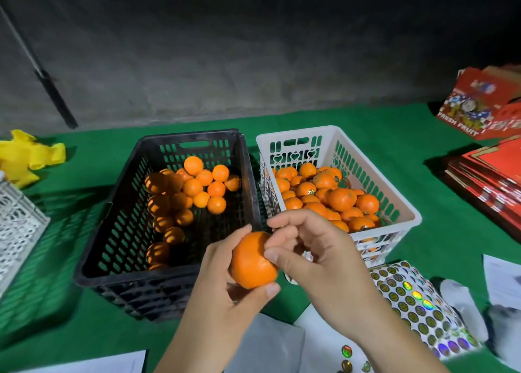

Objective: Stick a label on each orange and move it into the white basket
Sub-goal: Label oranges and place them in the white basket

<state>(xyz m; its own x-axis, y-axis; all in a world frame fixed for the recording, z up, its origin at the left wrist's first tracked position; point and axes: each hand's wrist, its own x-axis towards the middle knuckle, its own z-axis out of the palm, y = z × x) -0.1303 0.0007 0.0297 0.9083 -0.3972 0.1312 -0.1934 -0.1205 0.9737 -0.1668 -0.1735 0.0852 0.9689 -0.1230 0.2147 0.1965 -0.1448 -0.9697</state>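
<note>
My left hand (225,282) grips one orange (251,262) in front of the two baskets. My right hand (313,248) sits against the orange's right side, thumb and fingertips pressed on its top; any label under them is hidden. The black basket (118,226) on the left holds several unlabelled oranges (194,186). The white basket (408,212) on the right holds several oranges (332,198), some showing small round labels. A sheet of shiny round labels (417,308) lies to the right of my hands.
Green cloth (423,147) covers the table. A white crate (17,220) and a yellow object (25,155) lie at the left. Red fruit boxes (479,105) and flat red cartons (490,172) sit at the right. White paper sheets (267,344) lie near the front edge.
</note>
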